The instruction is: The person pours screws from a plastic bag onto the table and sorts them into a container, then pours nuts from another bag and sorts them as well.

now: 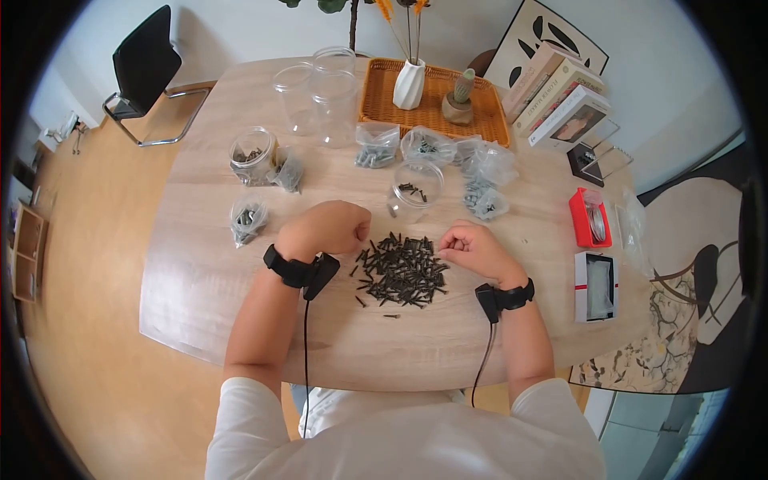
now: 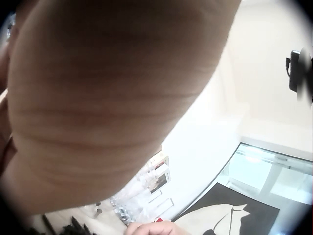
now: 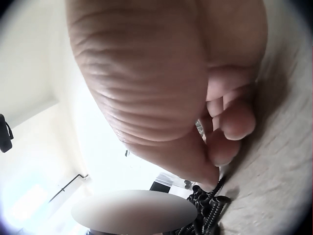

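Dark screws (image 1: pixel 402 270) lie in a loose pile on the table, with a few strays in front. At the pile's upper left is my left hand (image 1: pixel 330 228), fingers bent inward; whether they hold anything is hidden. My right hand (image 1: pixel 478 250) is at the pile's right edge, fingers bent and thumb low. In the right wrist view, the thumb of that hand (image 3: pixel 146 107) reaches a screw (image 3: pixel 215 208) at the pile's edge; a grip on it cannot be made out. Behind the pile stands a clear jar (image 1: pixel 415 192) with some dark screws inside.
Bags of hardware (image 1: pixel 376 148) and a filled jar (image 1: pixel 254 160) stand behind and left, near empty clear cups (image 1: pixel 332 104). A wicker tray (image 1: pixel 436 120) holds a vase and cactus. Books (image 1: pixel 560 96), a red box (image 1: pixel 590 220) and a white box (image 1: pixel 596 286) are at right.
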### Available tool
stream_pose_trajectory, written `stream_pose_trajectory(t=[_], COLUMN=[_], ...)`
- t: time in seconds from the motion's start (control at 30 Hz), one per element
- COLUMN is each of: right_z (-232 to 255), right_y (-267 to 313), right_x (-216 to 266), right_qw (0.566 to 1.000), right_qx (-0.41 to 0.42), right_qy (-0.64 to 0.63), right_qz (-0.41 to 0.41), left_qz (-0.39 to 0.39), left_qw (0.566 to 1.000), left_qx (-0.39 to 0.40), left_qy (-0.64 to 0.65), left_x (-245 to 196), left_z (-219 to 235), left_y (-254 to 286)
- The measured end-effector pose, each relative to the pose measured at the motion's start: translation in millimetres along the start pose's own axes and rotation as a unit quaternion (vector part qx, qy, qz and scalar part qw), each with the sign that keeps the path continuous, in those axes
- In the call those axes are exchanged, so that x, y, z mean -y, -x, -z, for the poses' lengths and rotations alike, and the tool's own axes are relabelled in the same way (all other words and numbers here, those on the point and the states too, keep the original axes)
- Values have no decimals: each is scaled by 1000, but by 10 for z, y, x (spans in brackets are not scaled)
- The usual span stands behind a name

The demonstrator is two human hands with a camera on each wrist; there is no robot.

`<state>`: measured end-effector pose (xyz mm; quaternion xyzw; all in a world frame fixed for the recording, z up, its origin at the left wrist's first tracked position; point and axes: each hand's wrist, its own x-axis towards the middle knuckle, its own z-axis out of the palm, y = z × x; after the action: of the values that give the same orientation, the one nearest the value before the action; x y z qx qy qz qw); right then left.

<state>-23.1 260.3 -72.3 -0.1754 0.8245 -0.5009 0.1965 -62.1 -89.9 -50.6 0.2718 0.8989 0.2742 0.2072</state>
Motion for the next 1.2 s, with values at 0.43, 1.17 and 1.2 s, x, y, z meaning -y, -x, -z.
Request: stream_pose_trajectory(t=[0.43,1.17,1.2], right_z=[-13,-16,3], right_y=[14,88,84], right_x=[62,226,258], right_qw=[1000,989,988], right_qx=[21,0,-14], right_qy=[-4,144,152], right_qz=[0,24,17], left_qz=[12,56,59], left_qw=[999,994,995], left_qx=[19,34,29], left_qy=[-23,-82,-78], left_x=[-29,0,23], left_z=[-3,-81,-89], left_y=[5,-90,-92])
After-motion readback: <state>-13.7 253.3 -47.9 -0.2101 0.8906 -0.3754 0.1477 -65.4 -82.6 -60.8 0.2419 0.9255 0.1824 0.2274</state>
